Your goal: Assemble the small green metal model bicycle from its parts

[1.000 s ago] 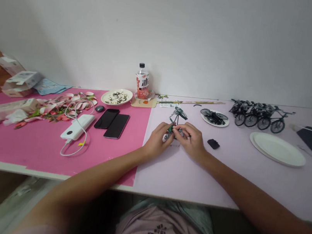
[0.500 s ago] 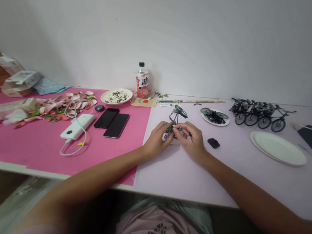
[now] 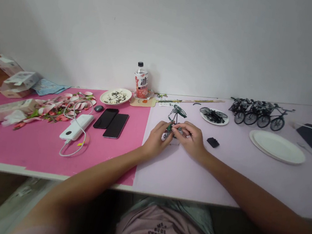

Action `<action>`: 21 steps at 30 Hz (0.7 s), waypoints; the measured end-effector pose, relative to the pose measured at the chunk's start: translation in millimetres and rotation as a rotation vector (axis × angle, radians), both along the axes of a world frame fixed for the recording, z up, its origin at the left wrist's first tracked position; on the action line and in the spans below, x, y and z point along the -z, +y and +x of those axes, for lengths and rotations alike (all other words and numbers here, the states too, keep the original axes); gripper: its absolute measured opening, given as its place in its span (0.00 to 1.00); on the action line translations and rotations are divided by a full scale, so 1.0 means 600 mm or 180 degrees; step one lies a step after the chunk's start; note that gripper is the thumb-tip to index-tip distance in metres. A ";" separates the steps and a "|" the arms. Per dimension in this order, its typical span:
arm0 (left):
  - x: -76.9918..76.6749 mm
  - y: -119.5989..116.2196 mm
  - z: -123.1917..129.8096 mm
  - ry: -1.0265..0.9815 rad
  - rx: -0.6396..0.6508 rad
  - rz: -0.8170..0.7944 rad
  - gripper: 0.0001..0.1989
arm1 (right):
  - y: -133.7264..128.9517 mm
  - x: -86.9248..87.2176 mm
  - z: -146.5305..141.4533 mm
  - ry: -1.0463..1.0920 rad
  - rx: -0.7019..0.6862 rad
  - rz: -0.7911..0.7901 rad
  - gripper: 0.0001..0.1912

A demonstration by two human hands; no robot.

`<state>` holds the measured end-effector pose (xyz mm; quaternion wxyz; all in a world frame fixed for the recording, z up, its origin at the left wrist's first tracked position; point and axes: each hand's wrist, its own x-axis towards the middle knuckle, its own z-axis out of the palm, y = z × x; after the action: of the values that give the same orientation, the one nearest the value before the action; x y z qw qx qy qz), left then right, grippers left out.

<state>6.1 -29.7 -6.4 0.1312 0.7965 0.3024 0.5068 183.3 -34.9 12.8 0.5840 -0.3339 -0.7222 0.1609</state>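
Between my two hands is a small model bicycle point(image 3: 179, 111), dark green and black, with one wheel tipped up toward the wall. My left hand point(image 3: 155, 139) grips its frame from the left, fingers closed. From the right, my right hand point(image 3: 193, 139) pinches at the middle of the same model; whatever small part lies under those fingertips is hidden. A flat black piece point(image 3: 213, 142) lies on the table just right of my right hand. Farther back, a white plate point(image 3: 220, 122) carries black wheels and small black parts.
Several finished-looking model bicycles point(image 3: 258, 112) stand in a row at the back right, behind stacked white plates point(image 3: 280, 148). On the pink left side lie two phones point(image 3: 116, 125), a white power bank point(image 3: 76, 128) with a cable, and pink petals point(image 3: 58, 106). A bottle point(image 3: 141, 81) stands by the wall.
Both hands and the model bicycle keep nearly the same place. The whole view has shifted very slightly.
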 end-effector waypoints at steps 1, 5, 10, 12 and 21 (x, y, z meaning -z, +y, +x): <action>0.000 0.000 0.000 0.0015 -0.0004 0.0015 0.15 | 0.001 0.001 0.000 0.0021 -0.0008 -0.0023 0.06; -0.002 0.000 -0.001 0.0029 -0.0024 0.0058 0.12 | 0.003 0.003 0.000 0.0108 -0.0053 -0.0071 0.06; -0.004 0.000 -0.002 0.0046 -0.0040 0.0024 0.12 | 0.003 0.003 -0.002 0.0308 -0.0085 -0.0379 0.09; -0.005 0.000 -0.002 0.0051 -0.0043 0.0041 0.12 | 0.002 0.002 -0.002 0.0391 -0.0114 -0.0541 0.11; -0.007 0.002 -0.008 0.0066 -0.0020 0.0165 0.18 | 0.007 0.005 -0.001 0.0685 -0.0274 -0.1025 0.19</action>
<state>1.4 -28.3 -2.1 0.1058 0.8039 0.2930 0.5066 182.7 -30.4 9.7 0.5894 -0.3727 -0.6342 0.3339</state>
